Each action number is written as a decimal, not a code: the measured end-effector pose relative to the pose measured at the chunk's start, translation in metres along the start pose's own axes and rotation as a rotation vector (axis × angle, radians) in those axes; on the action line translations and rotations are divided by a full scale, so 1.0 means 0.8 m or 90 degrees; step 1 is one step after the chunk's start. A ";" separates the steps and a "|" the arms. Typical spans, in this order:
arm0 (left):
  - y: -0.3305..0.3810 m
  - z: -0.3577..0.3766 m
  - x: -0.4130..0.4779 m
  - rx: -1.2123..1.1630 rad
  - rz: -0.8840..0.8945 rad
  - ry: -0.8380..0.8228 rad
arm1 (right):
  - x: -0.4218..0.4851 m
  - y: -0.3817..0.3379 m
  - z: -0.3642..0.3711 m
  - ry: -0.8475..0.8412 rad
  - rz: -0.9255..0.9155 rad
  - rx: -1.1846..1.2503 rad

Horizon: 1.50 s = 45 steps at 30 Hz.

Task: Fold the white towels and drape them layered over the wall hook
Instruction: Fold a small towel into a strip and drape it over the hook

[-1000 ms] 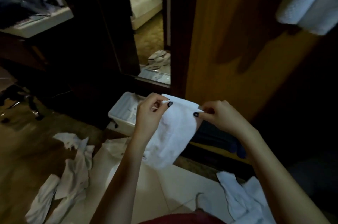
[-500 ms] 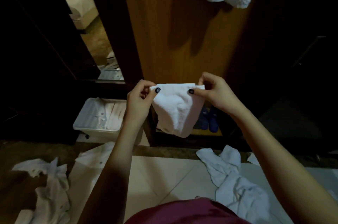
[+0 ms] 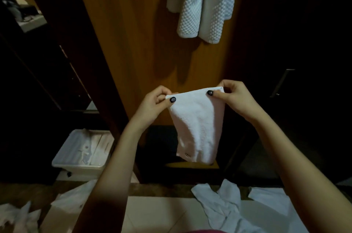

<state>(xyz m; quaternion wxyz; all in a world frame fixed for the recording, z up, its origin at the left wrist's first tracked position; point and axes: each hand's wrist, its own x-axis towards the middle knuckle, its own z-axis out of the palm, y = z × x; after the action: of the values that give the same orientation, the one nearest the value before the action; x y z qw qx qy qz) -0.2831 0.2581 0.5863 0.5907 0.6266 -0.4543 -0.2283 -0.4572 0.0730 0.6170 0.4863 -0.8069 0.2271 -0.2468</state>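
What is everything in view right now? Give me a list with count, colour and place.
Folded towel: one, white, held up by its top corners in front of the wooden panel.
Hanging towels: at least two, white, waffle-textured, high on the wooden panel; hook hidden.
Loose cloths: several, white, scattered on the floor.
Bin: one, white plastic, floor at left, holding white items.
Handle: one, metal, dark door at right.
Left hand: fingers pinch left corner.
Right hand: fingers pinch right corner.

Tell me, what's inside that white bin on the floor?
The white bin holds pale sheets or cloths lying flat, too dim to identify. Whatever lies beneath them is covered. The left forearm hides its right edge.
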 end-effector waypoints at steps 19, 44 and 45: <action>0.075 0.075 0.153 -0.269 0.051 -0.044 | 0.081 -0.051 -0.087 -0.081 -0.186 -0.193; 0.079 0.086 0.169 0.002 0.251 0.181 | 0.122 -0.083 -0.100 0.027 -0.248 -0.162; 0.065 0.088 0.163 0.033 0.244 0.225 | 0.127 -0.082 -0.100 0.050 -0.239 -0.141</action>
<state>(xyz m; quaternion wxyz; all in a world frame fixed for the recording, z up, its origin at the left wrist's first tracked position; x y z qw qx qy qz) -0.2936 0.1171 0.6545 0.6773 0.5740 -0.4600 0.0126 -0.4198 -0.0141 0.7264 0.3314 -0.8732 0.1173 -0.3375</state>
